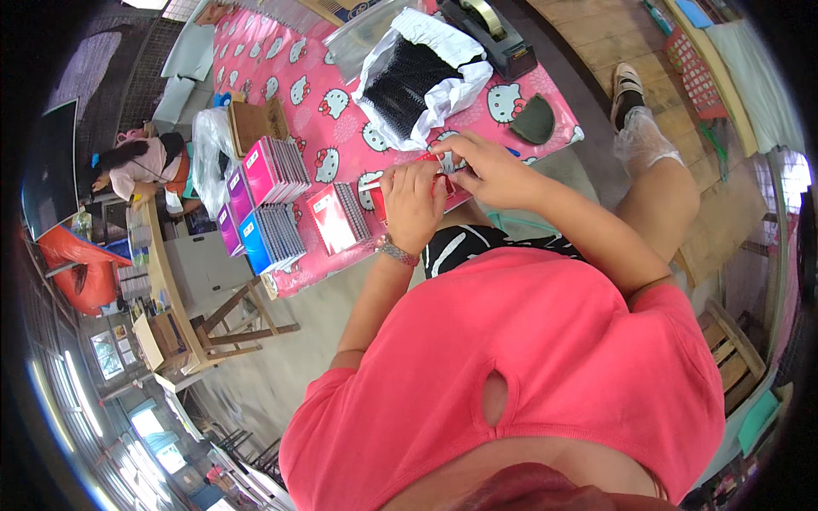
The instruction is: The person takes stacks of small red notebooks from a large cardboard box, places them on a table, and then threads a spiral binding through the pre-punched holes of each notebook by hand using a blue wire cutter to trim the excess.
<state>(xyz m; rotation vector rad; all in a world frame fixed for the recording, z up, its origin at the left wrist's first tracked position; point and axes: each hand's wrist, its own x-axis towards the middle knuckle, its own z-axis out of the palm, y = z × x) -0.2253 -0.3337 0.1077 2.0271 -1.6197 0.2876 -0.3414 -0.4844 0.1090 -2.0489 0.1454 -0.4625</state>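
Note:
A small red notebook lies at the table's near edge, largely covered by my hands. My left hand is closed on it, fingers pressed over its cover. At its right edge my right hand pinches with thumb and forefinger, next to what looks like a dark spiral coil; the fingers hide the detail. Just beyond, an opened white bag holds many black plastic spiral coils. Left of my left hand stands a stack of red spiral notebooks.
Pink, blue and purple notebook stacks stand at the table's left. A tape dispenser and a dark green curved piece sit at the right. Another person works at a bench far left.

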